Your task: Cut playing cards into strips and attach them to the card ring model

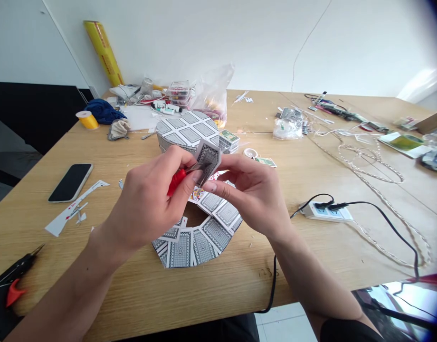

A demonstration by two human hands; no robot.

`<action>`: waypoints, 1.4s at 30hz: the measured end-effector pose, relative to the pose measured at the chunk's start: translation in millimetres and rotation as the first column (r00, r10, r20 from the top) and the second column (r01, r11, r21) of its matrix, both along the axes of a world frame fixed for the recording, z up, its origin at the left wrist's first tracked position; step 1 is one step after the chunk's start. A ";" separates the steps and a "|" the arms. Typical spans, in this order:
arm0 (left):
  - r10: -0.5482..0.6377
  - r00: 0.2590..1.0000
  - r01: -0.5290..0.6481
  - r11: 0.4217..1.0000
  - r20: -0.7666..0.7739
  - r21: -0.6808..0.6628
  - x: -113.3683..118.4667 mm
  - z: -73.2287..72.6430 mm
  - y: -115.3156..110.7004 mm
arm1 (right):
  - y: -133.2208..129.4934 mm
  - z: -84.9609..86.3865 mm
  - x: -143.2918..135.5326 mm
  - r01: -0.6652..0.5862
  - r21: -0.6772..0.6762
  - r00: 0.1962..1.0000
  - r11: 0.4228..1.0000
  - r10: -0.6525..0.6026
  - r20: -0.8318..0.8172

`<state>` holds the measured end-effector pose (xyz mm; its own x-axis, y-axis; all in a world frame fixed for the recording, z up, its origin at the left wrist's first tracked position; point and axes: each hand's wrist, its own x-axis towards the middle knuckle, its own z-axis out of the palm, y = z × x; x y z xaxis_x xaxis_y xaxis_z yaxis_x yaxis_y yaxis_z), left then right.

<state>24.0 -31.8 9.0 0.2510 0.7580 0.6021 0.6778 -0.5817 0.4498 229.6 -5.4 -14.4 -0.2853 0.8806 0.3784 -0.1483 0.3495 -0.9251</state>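
Bag of clear plastic [212, 88] at 12 o'clock, orangey bits [216, 107] inside; left hand [150, 190] clutching red-handled tool [176, 181], right hand [252, 192] angled inward, pinching grey-patterned paper card [208, 157].

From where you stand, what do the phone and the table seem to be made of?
Phone: probably glossy glass, judging by its smooth black face, with a pale rim, metal or plastic.
Table: wood or wood-look laminate, satin, from its fine grain lines.
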 end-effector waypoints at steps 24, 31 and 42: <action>-0.055 0.964 0.110 0.973 0.259 -0.202 -8.8 -5.8 9.9 | -3.7 5.4 -1.3 0.199 -0.077 0.980 0.977 -0.200 -0.006; -0.104 0.959 0.191 0.924 0.264 -0.331 -18.6 1.1 11.0 | 8.7 2.0 6.8 0.028 -0.260 0.989 0.965 -0.064 -0.131; 0.010 0.975 0.033 0.981 -0.221 0.192 -30.2 6.1 16.8 | 17.6 6.2 11.6 -0.025 -0.427 0.967 0.904 -0.086 -0.239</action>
<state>-6.2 -14.9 15.1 0.4015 0.6289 0.6658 0.7399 -0.6512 0.1689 241.2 12.2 -8.2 -0.2027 0.9790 0.0218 -0.3859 -0.0594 -0.9206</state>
